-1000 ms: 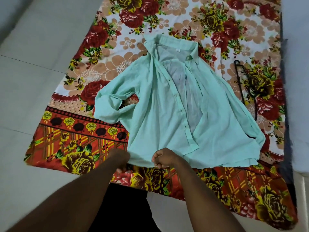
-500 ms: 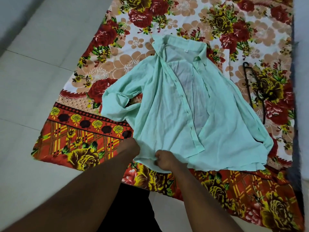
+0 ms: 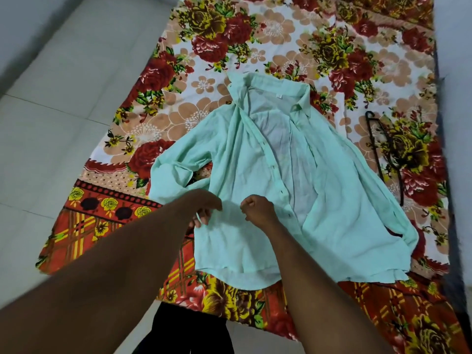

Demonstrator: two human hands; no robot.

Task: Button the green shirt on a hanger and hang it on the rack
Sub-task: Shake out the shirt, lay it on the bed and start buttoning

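The pale green shirt [image 3: 332,213] lies unbuttoned and face up on the floral sheet, collar at the far end, front panels spread apart. My left hand [image 3: 204,208] grips the shirt's left side edge, a little above the hem. Close beside it, my right hand [image 3: 256,208] is curled on the cloth of the left front panel, near the button placket. A thin black hanger [image 3: 383,152] lies on the sheet to the right of the shirt, apart from both hands. No rack is in view.
The red, yellow and white floral sheet [image 3: 281,42] covers a mattress on pale floor tiles [image 3: 51,123]. A grey wall or edge runs along the far right. Dark clothing on my legs shows at the bottom centre.
Both hands have moved from the shirt's bottom hem up onto the left front panel. The hem now lies flat below them, and the view has shifted slightly.
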